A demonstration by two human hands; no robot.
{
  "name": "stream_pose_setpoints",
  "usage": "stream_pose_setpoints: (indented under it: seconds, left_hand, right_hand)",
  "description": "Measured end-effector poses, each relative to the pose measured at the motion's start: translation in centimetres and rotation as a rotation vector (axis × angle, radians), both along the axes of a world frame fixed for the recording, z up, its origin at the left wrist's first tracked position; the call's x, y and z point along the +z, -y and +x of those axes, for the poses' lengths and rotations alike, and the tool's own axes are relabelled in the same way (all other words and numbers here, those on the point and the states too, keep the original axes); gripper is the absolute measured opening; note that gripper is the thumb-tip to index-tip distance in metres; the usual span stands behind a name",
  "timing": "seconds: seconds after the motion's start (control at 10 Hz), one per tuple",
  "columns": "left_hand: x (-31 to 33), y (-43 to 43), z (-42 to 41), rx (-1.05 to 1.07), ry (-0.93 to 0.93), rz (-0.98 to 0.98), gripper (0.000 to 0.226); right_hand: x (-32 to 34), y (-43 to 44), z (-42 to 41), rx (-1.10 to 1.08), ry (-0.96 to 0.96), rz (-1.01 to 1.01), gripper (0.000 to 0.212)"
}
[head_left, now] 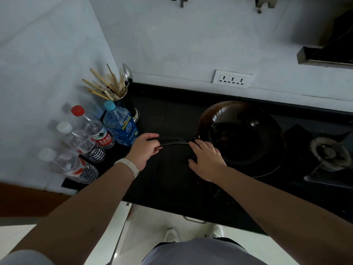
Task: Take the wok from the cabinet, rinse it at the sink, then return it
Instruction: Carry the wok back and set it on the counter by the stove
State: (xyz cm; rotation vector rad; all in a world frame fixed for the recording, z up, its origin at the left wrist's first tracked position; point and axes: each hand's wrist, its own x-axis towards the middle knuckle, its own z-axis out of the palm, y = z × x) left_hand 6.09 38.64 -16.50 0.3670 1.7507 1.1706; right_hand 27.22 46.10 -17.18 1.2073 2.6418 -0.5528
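A dark round wok (242, 131) sits on the black countertop (168, 184), with its long black handle (175, 143) pointing left. My left hand (145, 150) is closed around the far end of that handle. My right hand (206, 159) rests with its fingers spread over the spot where the handle joins the bowl. I cannot tell whether it grips the handle there. A pale band is on my left wrist. The wok's inside looks dark and stained.
Several plastic bottles (95, 134) stand at the counter's left end beside a metal holder of chopsticks (122, 96). A gas burner (328, 153) lies right of the wok. A wall socket strip (232, 79) is behind. A cabinet handle (193, 219) shows below the counter edge.
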Motion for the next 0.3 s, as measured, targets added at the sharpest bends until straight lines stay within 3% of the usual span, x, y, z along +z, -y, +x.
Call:
stream_pose_setpoints:
  seconds: [0.2, 0.3]
  left_hand:
    - [0.7, 0.9, -0.9, -0.11, -0.056, -0.031, 0.027]
    - [1.5, 2.0, -1.7, -0.256, -0.336, -0.05, 0.042]
  right_hand:
    - [1.3, 0.4, 0.4, -0.018, -0.006, -0.002, 0.069]
    - [2.5, 0.6, 0.7, -0.025, -0.027, 0.039, 0.069]
